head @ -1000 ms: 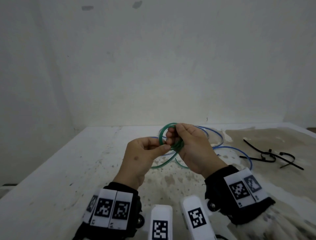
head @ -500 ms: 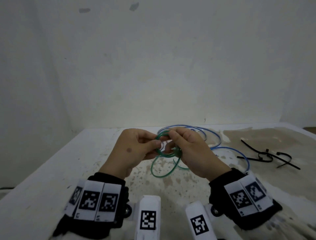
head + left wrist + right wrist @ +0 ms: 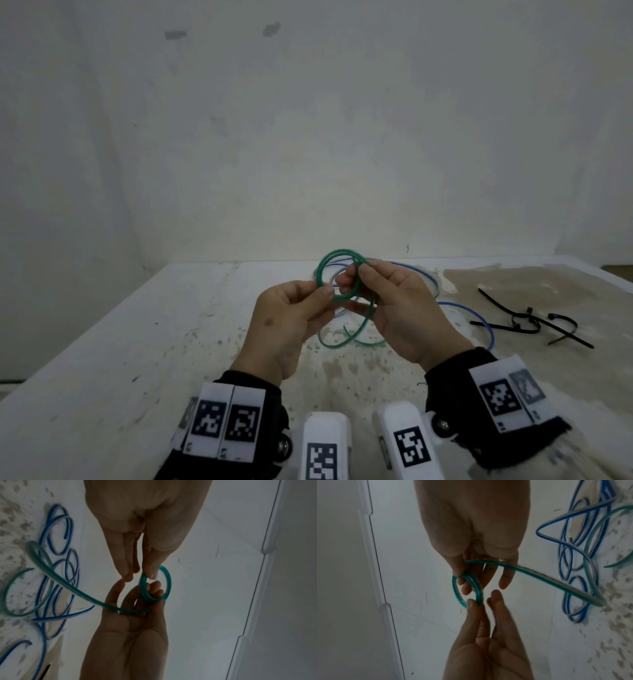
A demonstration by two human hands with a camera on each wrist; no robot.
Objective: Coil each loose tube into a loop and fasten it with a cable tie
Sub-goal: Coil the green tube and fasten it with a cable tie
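Both hands hold a small coil of green tube [image 3: 339, 251] above the white table, near its far edge. My left hand [image 3: 323, 291] pinches the coil's left side between thumb and fingers. My right hand [image 3: 356, 274] pinches the right side, with fingers through the ring. In the left wrist view the coil [image 3: 169, 580] has a few turns, and its loose tail [image 3: 77, 595] runs down to the table. The right wrist view shows the same ring [image 3: 477, 588], with the tail passing under my right fingers. A blue tube [image 3: 492, 337] lies loose on the table behind and to the right.
Several black cable ties [image 3: 524, 322] lie in a heap on the table at the right, apart from the tubes. The table [image 3: 171, 342] is stained and speckled and meets a plain wall at the back. The green tail's end [image 3: 346, 330] curls on the table under my hands.
The hands dipped with the coil lying flatter, then rose, and the ring stands upright again. The green tail on the table looks shorter. Blue tube and ties have not moved.
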